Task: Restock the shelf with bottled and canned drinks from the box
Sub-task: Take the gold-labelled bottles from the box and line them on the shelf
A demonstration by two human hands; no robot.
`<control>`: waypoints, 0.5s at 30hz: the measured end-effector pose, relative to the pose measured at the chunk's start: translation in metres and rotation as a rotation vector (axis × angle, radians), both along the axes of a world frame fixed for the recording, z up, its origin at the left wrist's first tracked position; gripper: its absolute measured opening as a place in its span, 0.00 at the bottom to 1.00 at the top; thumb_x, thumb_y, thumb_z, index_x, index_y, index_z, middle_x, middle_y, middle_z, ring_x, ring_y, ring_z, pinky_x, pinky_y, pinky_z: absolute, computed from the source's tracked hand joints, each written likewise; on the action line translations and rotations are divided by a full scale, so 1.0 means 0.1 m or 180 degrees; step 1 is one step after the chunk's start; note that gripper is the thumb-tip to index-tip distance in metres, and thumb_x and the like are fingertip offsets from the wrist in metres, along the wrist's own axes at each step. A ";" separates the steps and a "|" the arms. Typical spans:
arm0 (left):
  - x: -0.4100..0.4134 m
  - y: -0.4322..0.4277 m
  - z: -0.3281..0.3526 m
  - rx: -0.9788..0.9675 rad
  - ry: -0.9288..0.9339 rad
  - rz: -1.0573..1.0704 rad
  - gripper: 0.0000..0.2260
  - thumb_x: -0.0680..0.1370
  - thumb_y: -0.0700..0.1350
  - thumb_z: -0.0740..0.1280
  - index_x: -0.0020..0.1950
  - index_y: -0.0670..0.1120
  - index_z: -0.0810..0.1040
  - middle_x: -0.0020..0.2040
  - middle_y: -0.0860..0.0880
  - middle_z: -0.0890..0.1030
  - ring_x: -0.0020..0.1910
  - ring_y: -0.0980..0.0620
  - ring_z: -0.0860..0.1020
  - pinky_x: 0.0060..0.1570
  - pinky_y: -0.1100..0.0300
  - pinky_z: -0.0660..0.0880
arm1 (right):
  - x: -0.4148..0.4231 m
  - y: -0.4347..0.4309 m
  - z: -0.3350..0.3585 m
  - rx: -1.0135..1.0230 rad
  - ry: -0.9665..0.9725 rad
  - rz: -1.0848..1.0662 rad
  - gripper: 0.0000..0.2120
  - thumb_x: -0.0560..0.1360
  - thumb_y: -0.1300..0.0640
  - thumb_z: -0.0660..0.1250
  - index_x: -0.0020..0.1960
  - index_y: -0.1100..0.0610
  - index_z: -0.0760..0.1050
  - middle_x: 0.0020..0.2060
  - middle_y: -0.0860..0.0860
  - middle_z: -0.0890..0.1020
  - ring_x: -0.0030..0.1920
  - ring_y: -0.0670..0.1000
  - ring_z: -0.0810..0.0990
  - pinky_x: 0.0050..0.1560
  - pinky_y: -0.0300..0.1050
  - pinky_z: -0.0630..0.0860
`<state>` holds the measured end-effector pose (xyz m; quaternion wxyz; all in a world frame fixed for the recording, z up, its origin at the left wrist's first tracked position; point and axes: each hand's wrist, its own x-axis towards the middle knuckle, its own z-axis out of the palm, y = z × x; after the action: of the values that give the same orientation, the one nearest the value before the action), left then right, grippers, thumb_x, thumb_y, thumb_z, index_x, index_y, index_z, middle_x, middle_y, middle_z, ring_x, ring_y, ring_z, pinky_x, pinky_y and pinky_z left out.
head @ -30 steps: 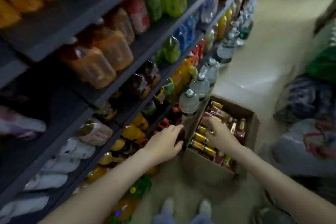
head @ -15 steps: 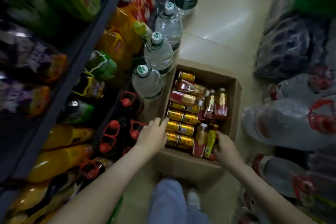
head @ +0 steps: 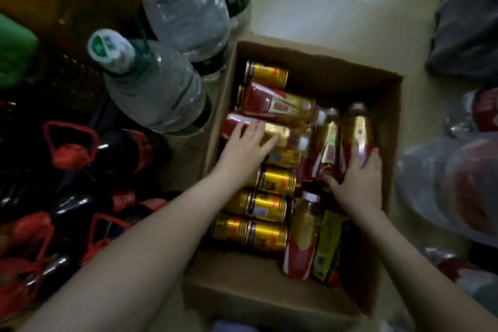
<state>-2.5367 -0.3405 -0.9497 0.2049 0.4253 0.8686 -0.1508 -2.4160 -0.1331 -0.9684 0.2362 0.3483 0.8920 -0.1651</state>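
Note:
An open cardboard box (head: pixel 318 55) on the floor holds several gold cans (head: pixel 272 180) along its left side and several red-labelled tea bottles. My left hand (head: pixel 246 147) reaches into the box and lies over a tea bottle (head: pixel 283 133) lying on its side, fingers curling onto it. My right hand (head: pixel 359 180) grips the lower part of another tea bottle (head: pixel 355 132) near the box's right wall. Further bottles (head: pixel 303 240) lie at the box's near right.
Large clear water jugs (head: pixel 156 89) stand against the box's left wall. Dark bottles with red handles (head: pixel 72 148) fill the low shelf at left. Plastic-wrapped bottle packs (head: pixel 452 183) sit on the floor at right. Pale floor (head: pixel 336 3) lies beyond the box.
The view has dropped closer to the box. My left hand moved from the box's near-left edge onto a lying bottle. My right hand moved forward onto a bottle at the right.

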 end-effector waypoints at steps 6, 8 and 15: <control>-0.14 0.15 -0.25 -0.0164 0.0578 -0.0269 0.42 0.75 0.40 0.67 0.77 0.49 0.39 0.71 0.35 0.60 0.68 0.37 0.64 0.65 0.45 0.65 | -0.10 0.00 -0.12 0.0675 0.0261 0.0177 0.43 0.73 0.52 0.69 0.77 0.47 0.45 0.71 0.66 0.57 0.67 0.66 0.61 0.66 0.61 0.60; -0.17 0.23 -0.18 -0.0133 0.0566 -0.0188 0.38 0.74 0.38 0.67 0.77 0.47 0.47 0.68 0.36 0.64 0.64 0.38 0.67 0.59 0.48 0.69 | -0.17 -0.04 0.02 0.0356 0.0319 -0.0288 0.45 0.72 0.52 0.70 0.77 0.47 0.44 0.70 0.64 0.58 0.67 0.65 0.60 0.67 0.61 0.58; 0.09 0.04 0.35 -0.0085 -0.1240 0.1838 0.27 0.73 0.51 0.71 0.68 0.44 0.66 0.68 0.39 0.64 0.64 0.38 0.66 0.60 0.49 0.69 | 0.05 -0.14 0.74 -0.2458 0.0897 -0.3642 0.34 0.71 0.59 0.71 0.73 0.48 0.62 0.60 0.54 0.74 0.55 0.57 0.77 0.44 0.52 0.78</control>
<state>-2.5275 -0.3362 -0.9152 0.4066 0.1801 0.8956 -0.0140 -2.4109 -0.1470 -0.8947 0.1013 0.6293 0.4685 -0.6118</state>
